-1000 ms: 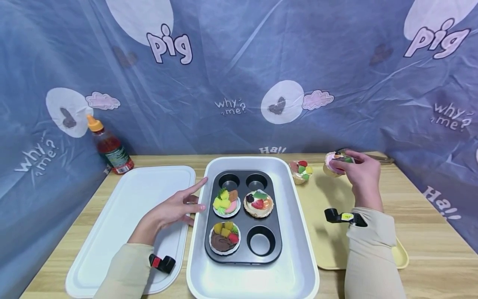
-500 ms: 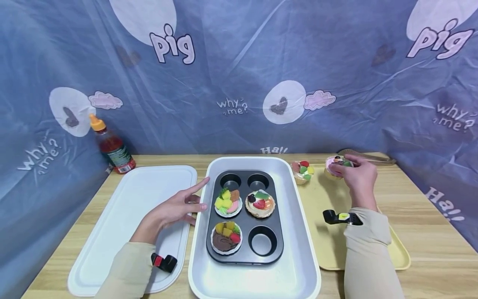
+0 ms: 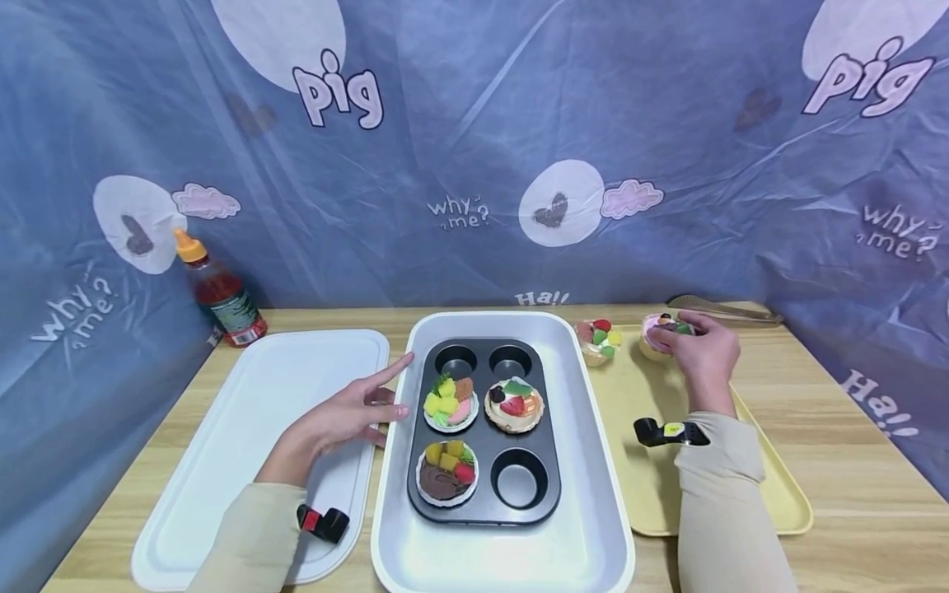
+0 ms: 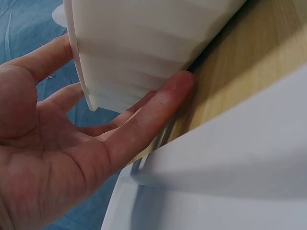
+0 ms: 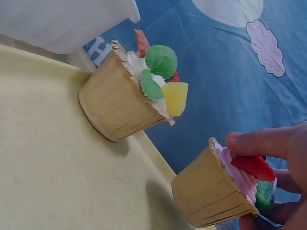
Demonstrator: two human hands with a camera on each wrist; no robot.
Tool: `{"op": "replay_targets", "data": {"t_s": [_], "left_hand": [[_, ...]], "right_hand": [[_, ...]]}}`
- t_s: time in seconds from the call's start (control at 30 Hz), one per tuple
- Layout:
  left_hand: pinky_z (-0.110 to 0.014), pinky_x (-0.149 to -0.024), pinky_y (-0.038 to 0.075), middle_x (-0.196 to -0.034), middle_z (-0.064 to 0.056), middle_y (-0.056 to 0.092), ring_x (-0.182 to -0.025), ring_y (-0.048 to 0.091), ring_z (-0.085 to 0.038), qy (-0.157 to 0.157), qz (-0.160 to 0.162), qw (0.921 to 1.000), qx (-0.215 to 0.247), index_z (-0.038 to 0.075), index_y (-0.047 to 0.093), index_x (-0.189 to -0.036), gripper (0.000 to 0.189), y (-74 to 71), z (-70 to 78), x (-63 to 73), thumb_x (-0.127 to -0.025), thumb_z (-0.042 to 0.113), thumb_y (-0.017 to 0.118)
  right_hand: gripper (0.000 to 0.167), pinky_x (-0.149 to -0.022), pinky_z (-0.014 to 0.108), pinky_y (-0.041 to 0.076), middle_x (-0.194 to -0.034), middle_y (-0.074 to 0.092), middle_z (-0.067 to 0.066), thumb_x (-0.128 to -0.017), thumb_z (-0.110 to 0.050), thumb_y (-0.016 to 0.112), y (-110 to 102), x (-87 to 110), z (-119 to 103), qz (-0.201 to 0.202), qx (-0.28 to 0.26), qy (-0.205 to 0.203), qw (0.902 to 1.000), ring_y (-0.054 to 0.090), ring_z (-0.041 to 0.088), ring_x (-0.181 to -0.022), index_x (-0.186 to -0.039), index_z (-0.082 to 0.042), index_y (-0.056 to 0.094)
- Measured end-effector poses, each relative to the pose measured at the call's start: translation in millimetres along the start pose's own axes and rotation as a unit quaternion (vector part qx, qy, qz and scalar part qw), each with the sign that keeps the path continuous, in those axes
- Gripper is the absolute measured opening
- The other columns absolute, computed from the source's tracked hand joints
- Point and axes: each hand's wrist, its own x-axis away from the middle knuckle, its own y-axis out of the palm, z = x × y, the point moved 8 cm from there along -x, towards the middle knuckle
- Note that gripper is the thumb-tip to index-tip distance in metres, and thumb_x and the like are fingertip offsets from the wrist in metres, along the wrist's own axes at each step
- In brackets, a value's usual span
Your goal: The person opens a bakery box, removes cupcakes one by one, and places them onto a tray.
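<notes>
The pink cupcake (image 5: 208, 191) is at the yellow tray's (image 3: 645, 453) far end, its topping pinched by the right hand (image 3: 707, 354). The left hand (image 3: 343, 418), fingers extended, touches the white pan's (image 3: 511, 564) side. On the desk (image 3: 838, 428), a bottle's (image 3: 226, 301) label is too small to read; the cloth (image 3: 445, 115) behind says "pig", "why me?" and "Ha!!".
</notes>
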Motion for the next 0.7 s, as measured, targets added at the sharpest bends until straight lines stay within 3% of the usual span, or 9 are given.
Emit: {"op": "replay_targets", "data": {"t_s": [0.2,0.43,0.7], "left_hand": [[-0.044,-0.079,0.062,-0.133,-0.029,0.043,-0.105,0.063,-0.025,0.002,-0.006,1.0,0.001,0.035,0.016,-0.162,0.084,0.0,-0.2,0.1,-0.098,0.017,0.067],[-0.044,-0.08,0.062,-0.133,-0.027,0.044,-0.107,0.061,-0.026,0.001,0.002,1.0,-0.008,0.036,0.019,-0.162,0.083,-0.7,0.9,0.0,-0.097,0.019,0.068],[-0.045,-0.081,0.062,-0.134,-0.029,0.044,-0.106,0.063,-0.025,0.003,-0.006,0.9999,-0.012,0.036,0.017,-0.162,0.085,-0.5,0.6,0.0,-0.097,0.022,0.069]], "right_hand": [[0.067,-0.089,0.014,0.048,-0.137,0.064,0.012,-0.075,-0.025,0.088,3.3,0.0,2.0,0.003,-0.007,0.01,0.9999,0.054,-0.001,-0.09,-0.137,-0.015,0.064],[0.07,-0.103,0.025,0.05,-0.143,0.06,0.011,-0.076,-0.024,0.087,4.9,1.4,1.3,-0.003,-0.025,0.017,0.9995,0.058,0.013,-0.114,-0.14,-0.015,0.061],[0.069,-0.088,0.016,0.047,-0.14,0.061,0.011,-0.076,-0.024,0.087,6.6,2.1,2.0,-0.001,-0.015,0.007,0.9999,0.056,0.009,-0.106,-0.139,-0.014,0.062]]}}
